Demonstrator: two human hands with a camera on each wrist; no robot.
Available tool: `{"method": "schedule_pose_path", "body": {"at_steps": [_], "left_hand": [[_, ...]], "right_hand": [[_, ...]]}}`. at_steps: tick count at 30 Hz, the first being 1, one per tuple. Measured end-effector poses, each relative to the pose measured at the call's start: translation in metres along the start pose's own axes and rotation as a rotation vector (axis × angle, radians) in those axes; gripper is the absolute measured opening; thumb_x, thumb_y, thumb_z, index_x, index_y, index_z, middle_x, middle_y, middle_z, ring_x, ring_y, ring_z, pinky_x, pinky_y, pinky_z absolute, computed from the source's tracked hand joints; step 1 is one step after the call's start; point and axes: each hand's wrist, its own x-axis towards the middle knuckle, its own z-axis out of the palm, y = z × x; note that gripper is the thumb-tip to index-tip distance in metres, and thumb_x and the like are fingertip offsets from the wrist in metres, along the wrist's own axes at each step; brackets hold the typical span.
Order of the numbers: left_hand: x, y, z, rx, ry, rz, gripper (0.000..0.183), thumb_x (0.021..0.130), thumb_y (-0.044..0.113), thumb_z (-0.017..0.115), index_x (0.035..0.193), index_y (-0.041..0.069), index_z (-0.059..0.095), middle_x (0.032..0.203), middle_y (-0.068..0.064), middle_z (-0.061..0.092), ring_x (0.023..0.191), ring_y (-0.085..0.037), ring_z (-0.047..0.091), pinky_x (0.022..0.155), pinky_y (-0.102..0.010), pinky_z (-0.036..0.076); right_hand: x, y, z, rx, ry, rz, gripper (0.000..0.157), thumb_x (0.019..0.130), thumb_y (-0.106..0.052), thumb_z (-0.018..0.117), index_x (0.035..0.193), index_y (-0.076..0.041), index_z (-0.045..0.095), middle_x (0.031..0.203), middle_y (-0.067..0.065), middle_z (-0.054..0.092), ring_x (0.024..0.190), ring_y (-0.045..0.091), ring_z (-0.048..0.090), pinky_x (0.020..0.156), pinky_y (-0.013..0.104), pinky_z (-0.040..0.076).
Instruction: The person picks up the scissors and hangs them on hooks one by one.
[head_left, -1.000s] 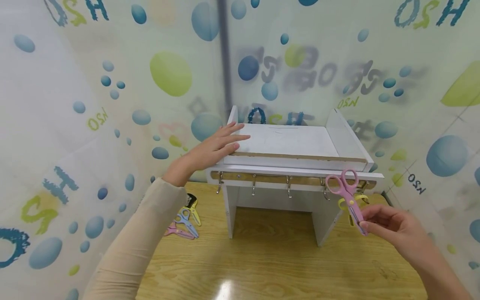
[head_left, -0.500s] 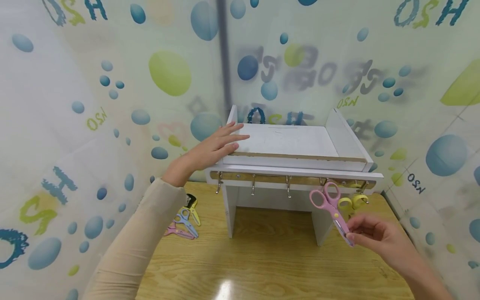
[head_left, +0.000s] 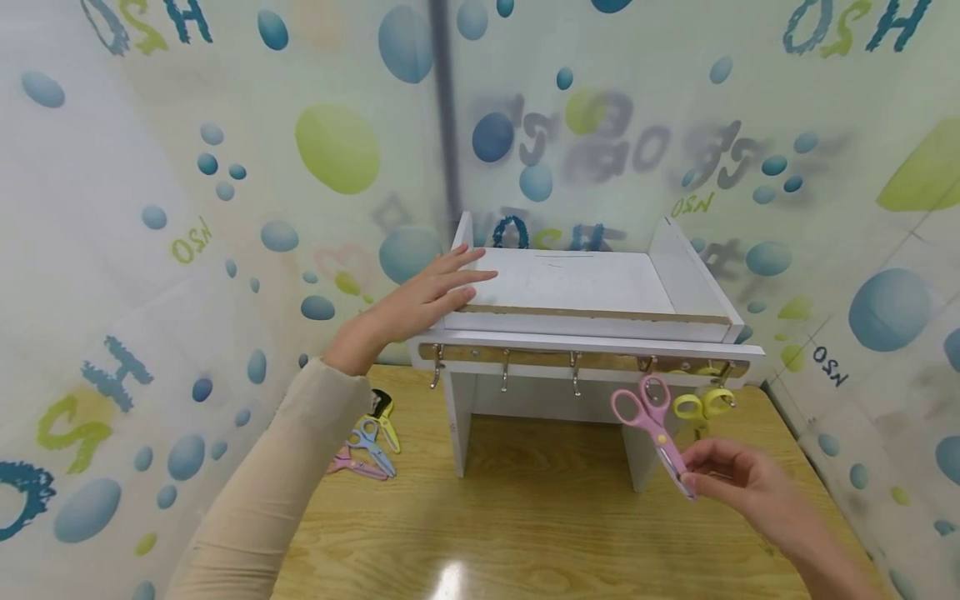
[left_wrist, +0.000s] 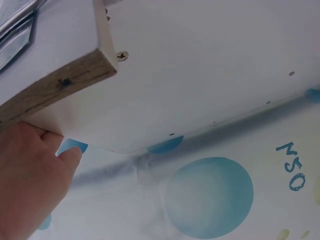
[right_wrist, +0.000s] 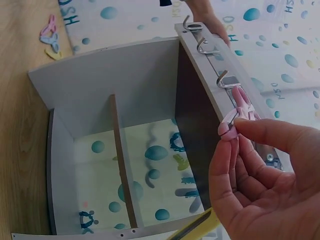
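My right hand (head_left: 738,483) pinches the blade end of pink scissors (head_left: 660,439), handle rings up. One ring overlaps the fourth hook (head_left: 648,364) of the rail; whether the hook passes through it I cannot tell. In the right wrist view, thumb and fingers of the right hand (right_wrist: 270,175) close on the pink scissors (right_wrist: 243,104) beside the hooks. Yellow scissors (head_left: 701,406) hang at the rightmost hook. With fingers spread, my left hand (head_left: 423,296) rests on the left end of the white shelf unit (head_left: 577,283); its thumb shows in the left wrist view.
Bare hooks (head_left: 575,375) line the left and middle of the rail (head_left: 540,358). On the wooden table (head_left: 525,533), left of the unit, lie pink scissors (head_left: 356,465), blue scissors (head_left: 372,446) and a yellow-and-black tool (head_left: 384,412). A patterned sheet (head_left: 337,150) stands behind.
My right hand has moved left and down with the pink scissors, from in front of the yellow scissors to the fourth hook. The left hand has stayed in place.
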Motion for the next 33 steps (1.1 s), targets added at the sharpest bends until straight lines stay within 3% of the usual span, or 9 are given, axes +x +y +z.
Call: {"method": "schedule_pose_path", "body": {"at_steps": [8, 17, 26, 29, 33], "left_hand": [[-0.001, 0.001, 0.001, -0.008, 0.007, 0.002, 0.049, 0.108, 0.037, 0.036, 0.153, 0.019, 0.043, 0.169, -0.006, 0.016, 0.158, -0.027, -0.002, 0.125, -0.056, 0.003], [0.0, -0.001, 0.003, -0.013, 0.011, 0.001, 0.049, 0.108, 0.039, 0.035, 0.153, 0.019, 0.043, 0.169, -0.005, 0.016, 0.158, -0.023, -0.003, 0.126, -0.056, 0.002], [0.001, 0.001, 0.001, -0.028, 0.012, 0.009, 0.049, 0.108, 0.037, 0.035, 0.153, 0.019, 0.043, 0.169, -0.004, 0.015, 0.158, -0.031, -0.001, 0.125, -0.057, 0.004], [0.001, 0.0, 0.001, -0.025, 0.014, 0.004, 0.048, 0.108, 0.036, 0.036, 0.153, 0.018, 0.043, 0.169, -0.005, 0.015, 0.158, -0.03, -0.001, 0.125, -0.057, 0.004], [0.0, 0.0, 0.0, -0.018, 0.008, 0.0, 0.049, 0.108, 0.038, 0.036, 0.153, 0.018, 0.043, 0.169, -0.005, 0.016, 0.158, -0.027, 0.0, 0.125, -0.057, 0.005]], "right_hand": [[0.002, 0.007, 0.009, 0.026, 0.021, -0.048, 0.02, 0.094, 0.009, 0.056, 0.107, -0.004, 0.066, 0.095, -0.009, 0.071, 0.085, 0.007, 0.069, 0.074, 0.024, 0.058], [0.009, 0.019, 0.02, -0.043, 0.089, -0.032, 0.01, 0.094, 0.006, 0.059, 0.104, 0.006, 0.062, 0.091, -0.012, 0.069, 0.079, 0.005, 0.067, 0.072, 0.023, 0.057], [0.015, 0.026, 0.025, -0.101, 0.156, -0.067, 0.014, 0.093, 0.007, 0.059, 0.106, 0.013, 0.058, 0.093, -0.014, 0.068, 0.083, 0.002, 0.065, 0.072, 0.021, 0.057], [0.015, 0.03, 0.026, -0.143, 0.122, -0.084, 0.016, 0.094, 0.005, 0.059, 0.109, 0.011, 0.06, 0.095, -0.014, 0.069, 0.086, -0.001, 0.064, 0.072, 0.021, 0.056], [0.011, 0.036, 0.025, -0.152, -0.01, -0.076, 0.022, 0.097, 0.002, 0.056, 0.117, 0.012, 0.058, 0.102, -0.015, 0.069, 0.092, -0.004, 0.064, 0.073, 0.022, 0.056]]}}
